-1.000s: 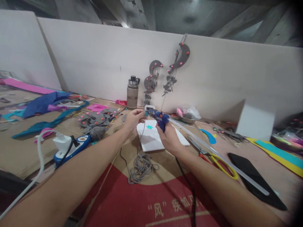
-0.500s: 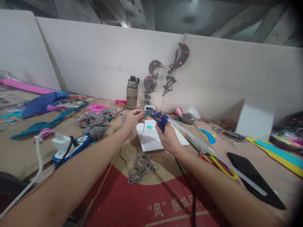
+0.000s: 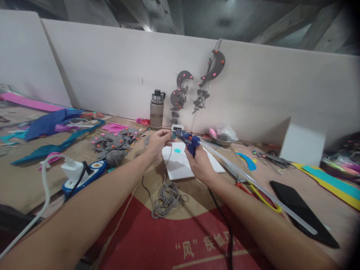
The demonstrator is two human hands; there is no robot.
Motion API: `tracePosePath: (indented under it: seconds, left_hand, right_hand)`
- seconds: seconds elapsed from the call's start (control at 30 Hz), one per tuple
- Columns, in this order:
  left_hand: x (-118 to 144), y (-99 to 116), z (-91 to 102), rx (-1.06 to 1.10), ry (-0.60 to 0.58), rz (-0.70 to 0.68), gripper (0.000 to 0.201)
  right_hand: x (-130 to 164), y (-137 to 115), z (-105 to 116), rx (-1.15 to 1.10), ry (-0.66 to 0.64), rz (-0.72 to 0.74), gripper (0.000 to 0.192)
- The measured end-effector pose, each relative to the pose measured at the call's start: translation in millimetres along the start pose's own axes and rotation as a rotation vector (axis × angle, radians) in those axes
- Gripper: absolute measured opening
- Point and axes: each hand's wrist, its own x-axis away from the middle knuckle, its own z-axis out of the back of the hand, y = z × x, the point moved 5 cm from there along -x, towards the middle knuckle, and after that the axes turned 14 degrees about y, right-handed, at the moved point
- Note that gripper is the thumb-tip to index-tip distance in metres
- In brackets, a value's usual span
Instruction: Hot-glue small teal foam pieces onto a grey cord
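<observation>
My right hand [image 3: 200, 163] is wrapped round the handle of a blue glue gun [image 3: 191, 140], with a long clear glue stick [image 3: 253, 183] jutting from its back. In a pinch, my left hand [image 3: 158, 144] holds a small teal piece [image 3: 173, 135] at the gun's nozzle; its full shape is too small to make out. A grey cord [image 3: 168, 159] hangs from those fingers to a loose coil [image 3: 166, 200] on the cardboard. Below the gun, a turquoise star-like cutout [image 3: 177, 150] lies on a white board [image 3: 178, 168].
Scissors [image 3: 264, 197] and a black phone [image 3: 303, 212] lie at right. On the left are a blue power strip [image 3: 98, 168], grey felt pieces [image 3: 112, 140] and teal felt [image 3: 56, 150]. A bottle [image 3: 156, 112] stands by the wall, where grey moon ornaments [image 3: 216, 67] hang.
</observation>
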Motion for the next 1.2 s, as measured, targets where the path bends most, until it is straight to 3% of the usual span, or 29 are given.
tracePosePath:
  seconds: [0.87, 1.2]
  left_hand:
    - [0.0, 3.1, 3.0, 0.047, 0.05, 0.033, 0.029]
    - [2.7, 2.2, 0.4, 0.01, 0.015, 0.023, 0.03]
  right_hand:
    - [1.0, 6.0, -0.3, -0.011, 0.019, -0.083, 0.026]
    - [0.5, 2.6, -0.3, 0.009, 0.007, -0.062, 0.026]
